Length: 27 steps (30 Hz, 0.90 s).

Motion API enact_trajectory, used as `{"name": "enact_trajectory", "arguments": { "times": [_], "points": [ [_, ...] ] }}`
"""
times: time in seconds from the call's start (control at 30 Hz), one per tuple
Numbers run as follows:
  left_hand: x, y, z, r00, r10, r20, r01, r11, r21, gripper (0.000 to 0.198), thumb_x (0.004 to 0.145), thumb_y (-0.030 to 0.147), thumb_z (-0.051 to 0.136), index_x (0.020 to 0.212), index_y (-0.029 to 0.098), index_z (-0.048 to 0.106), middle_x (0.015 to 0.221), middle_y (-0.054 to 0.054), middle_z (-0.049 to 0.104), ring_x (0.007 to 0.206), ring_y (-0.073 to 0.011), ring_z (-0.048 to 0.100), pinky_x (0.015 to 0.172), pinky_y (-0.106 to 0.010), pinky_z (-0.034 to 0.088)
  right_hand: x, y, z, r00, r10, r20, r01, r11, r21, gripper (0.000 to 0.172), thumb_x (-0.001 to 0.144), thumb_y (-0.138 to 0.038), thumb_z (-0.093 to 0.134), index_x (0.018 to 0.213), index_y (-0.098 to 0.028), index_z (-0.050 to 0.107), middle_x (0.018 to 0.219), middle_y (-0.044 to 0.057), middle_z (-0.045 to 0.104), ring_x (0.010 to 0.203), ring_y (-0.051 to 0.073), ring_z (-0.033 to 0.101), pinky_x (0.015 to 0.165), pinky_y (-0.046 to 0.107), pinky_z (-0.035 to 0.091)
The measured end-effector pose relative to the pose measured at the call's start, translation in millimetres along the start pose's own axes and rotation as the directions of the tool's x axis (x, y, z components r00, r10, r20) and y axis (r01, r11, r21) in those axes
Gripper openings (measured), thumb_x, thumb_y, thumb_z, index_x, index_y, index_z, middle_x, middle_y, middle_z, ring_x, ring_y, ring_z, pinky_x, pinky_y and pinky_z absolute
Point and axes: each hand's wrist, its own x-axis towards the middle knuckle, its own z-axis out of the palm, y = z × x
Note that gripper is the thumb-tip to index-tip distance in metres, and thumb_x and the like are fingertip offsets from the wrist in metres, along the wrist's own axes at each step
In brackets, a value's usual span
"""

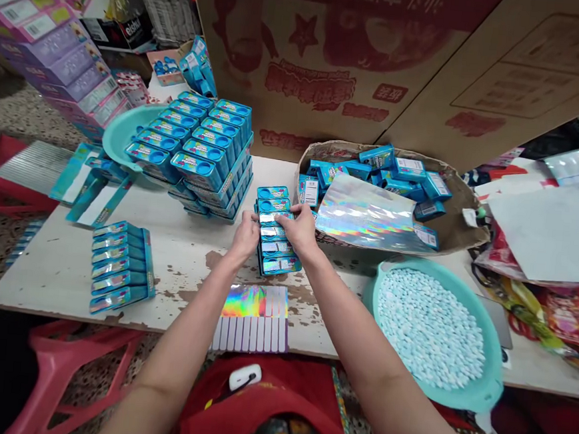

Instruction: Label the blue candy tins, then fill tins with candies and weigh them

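Row of glossy blue rectangular boxes (277,248) mid-table; left hand (246,236) and right hand (299,228) touch it, fingers bent, grip unclear; iridescent sticker sheet (251,311) near; chipped white tabletop (181,255), printed cardboard (302,51) far

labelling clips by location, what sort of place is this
Most likely a small packing workshop, judging by the stacked blue boxes, the turquoise basin full of pale blue pellets, and the sheet of holographic strips on the worn white table.
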Motion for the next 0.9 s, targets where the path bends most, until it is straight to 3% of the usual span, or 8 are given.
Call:
{"name": "enact_trajectory", "arguments": {
  "times": [0.2, 0.3, 0.4, 0.47, 0.53, 0.63, 0.73, 0.9],
  "points": [
    [-22.3, -37.2, -15.3, 0.997, -0.054, 0.052, 0.033, 0.937, 0.349, 0.022, 0.086, 0.035, 0.04, 0.097, 0.019, 0.052, 0.079, -0.003, 0.059, 0.078, -0.0194, 0.054, 0.07, -0.03, 0.04, 2.4, 9.7, -12.9, 0.999, 0.02, 0.037, -0.029, 0.967, 0.252, 0.014, 0.074, -0.027, 0.056, 0.084, -0.017, 0.056, 0.079, 0.001, 0.058, 0.075, 0.017, 0.054, 0.072, 0.03, 0.043],
    [-65.8, -66.2, -24.3, 0.988, -0.076, 0.137, -0.019, 0.811, 0.584, 0.03, 0.085, 0.044, 0.044, 0.095, 0.02, 0.059, 0.093, -0.008, 0.059, 0.093, -0.024, 0.052, 0.079, -0.035, 0.038, -45.7, 32.5, -35.2, 0.995, 0.045, -0.085, -0.011, 0.929, 0.371, 0.027, 0.084, -0.037, 0.051, 0.102, -0.018, 0.054, 0.095, 0.004, 0.059, 0.086, 0.018, 0.055, 0.077, 0.031, 0.044],
    [-112.1, -90.0, -13.3, 0.957, -0.06, 0.283, -0.173, 0.665, 0.726, 0.044, 0.072, 0.048, 0.064, 0.106, 0.021, 0.058, 0.109, -0.01, 0.054, 0.106, -0.0289, 0.045, 0.086, -0.04, 0.035, -122.2, 68.9, -49.7, 0.967, 0.09, -0.238, -0.024, 0.964, 0.266, 0.027, 0.087, -0.037, 0.052, 0.107, -0.018, 0.052, 0.101, 0.005, 0.056, 0.088, 0.017, 0.054, 0.078, 0.031, 0.044],
    [-129.6, -98.3, -1.2, 0.953, -0.073, 0.296, -0.193, 0.606, 0.772, 0.041, 0.071, 0.042, 0.067, 0.105, 0.02, 0.058, 0.112, -0.011, 0.052, 0.109, -0.0299, 0.043, 0.087, -0.041, 0.034, -165.9, 92.9, -47.5, 0.993, 0.064, -0.1, -0.045, 0.983, 0.179, 0.023, 0.087, -0.035, 0.052, 0.103, -0.018, 0.052, 0.093, 0.005, 0.055, 0.081, 0.018, 0.054, 0.071, 0.031, 0.047],
    [-134.4, -101.3, 7.4, 0.956, -0.092, 0.278, -0.165, 0.614, 0.772, 0.026, 0.078, 0.036, 0.06, 0.098, 0.019, 0.058, 0.107, -0.011, 0.055, 0.106, -0.0285, 0.045, 0.086, -0.041, 0.033, -190.6, 110.9, -35.6, 0.995, -0.064, 0.071, 0.06, 0.997, 0.057, 0.02, 0.09, -0.032, 0.048, 0.102, -0.017, 0.055, 0.097, 0.009, 0.054, 0.087, 0.021, 0.054, 0.072, 0.033, 0.049],
    [-128.9, -100.1, 9.6, 0.944, -0.14, 0.299, -0.114, 0.713, 0.692, 0.012, 0.085, 0.029, 0.049, 0.089, 0.02, 0.057, 0.091, -0.006, 0.062, 0.097, -0.024, 0.052, 0.084, -0.039, 0.032, -195.2, 124.5, -9.0, 0.93, -0.257, 0.264, 0.312, 0.93, -0.193, 0.031, 0.092, -0.028, 0.046, 0.121, -0.017, 0.052, 0.12, 0.015, 0.05, 0.112, 0.028, 0.046, 0.092, 0.044, 0.043],
    [-122.9, -96.6, 6.4, 0.934, -0.162, 0.319, -0.065, 0.8, 0.596, 0.01, 0.085, 0.024, 0.047, 0.087, 0.021, 0.056, 0.087, -0.002, 0.065, 0.092, -0.0207, 0.056, 0.085, -0.036, 0.031, -190.9, 130.6, 11.2, 0.852, -0.301, 0.429, 0.479, 0.78, -0.403, 0.049, 0.089, -0.028, 0.054, 0.135, -0.018, 0.041, 0.14, 0.015, 0.037, 0.129, 0.034, 0.029, 0.101, 0.052, 0.031],
    [-117.5, -94.0, 9.7, 0.938, -0.141, 0.317, -0.07, 0.817, 0.572, 0.012, 0.084, 0.024, 0.047, 0.091, 0.021, 0.057, 0.087, -0.002, 0.066, 0.088, -0.0205, 0.057, 0.084, -0.036, 0.032, -206.7, 135.6, 3.1, 0.757, -0.365, 0.542, 0.614, 0.682, -0.398, 0.044, 0.086, -0.024, 0.06, 0.128, -0.018, 0.048, 0.14, 0.011, 0.04, 0.131, 0.034, 0.028, 0.103, 0.052, 0.028]
  ]
}}
